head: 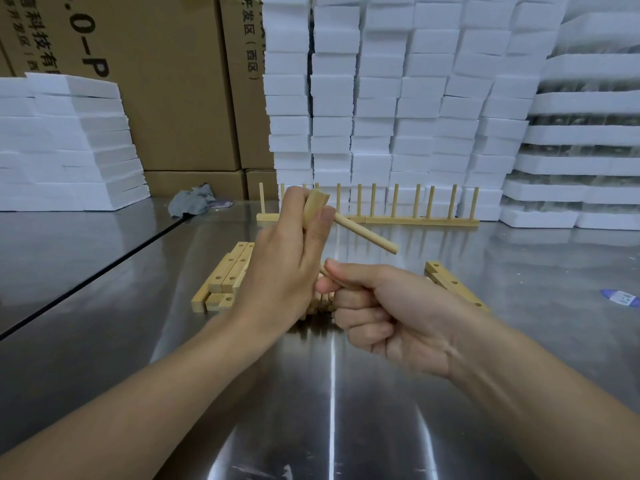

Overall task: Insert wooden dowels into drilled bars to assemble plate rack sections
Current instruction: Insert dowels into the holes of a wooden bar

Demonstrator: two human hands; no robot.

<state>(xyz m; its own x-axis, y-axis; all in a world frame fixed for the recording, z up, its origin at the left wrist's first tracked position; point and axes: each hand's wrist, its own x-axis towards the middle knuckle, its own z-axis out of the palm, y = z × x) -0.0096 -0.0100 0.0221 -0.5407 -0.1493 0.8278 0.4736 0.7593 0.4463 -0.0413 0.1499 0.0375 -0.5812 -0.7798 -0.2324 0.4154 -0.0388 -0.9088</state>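
My left hand point(287, 265) holds a short drilled wooden bar point(315, 206) upright above the steel table. A wooden dowel point(367, 233) sticks out of that bar to the right and slants down. My right hand point(388, 310) is closed into a fist just below, gripping another dowel whose tip point(323, 270) barely shows at the thumb. A pile of drilled bars point(227, 275) lies on the table behind my left hand. More bars point(450, 282) lie to the right, partly hidden by my right wrist.
Finished rack sections point(398, 209) with upright dowels stand at the back of the steel table point(332, 393). White foam blocks point(398, 105) are stacked behind and at left point(65, 143). Cardboard boxes point(166, 84), a grey rag point(192, 202) and a blue-white label point(620, 297) are nearby.
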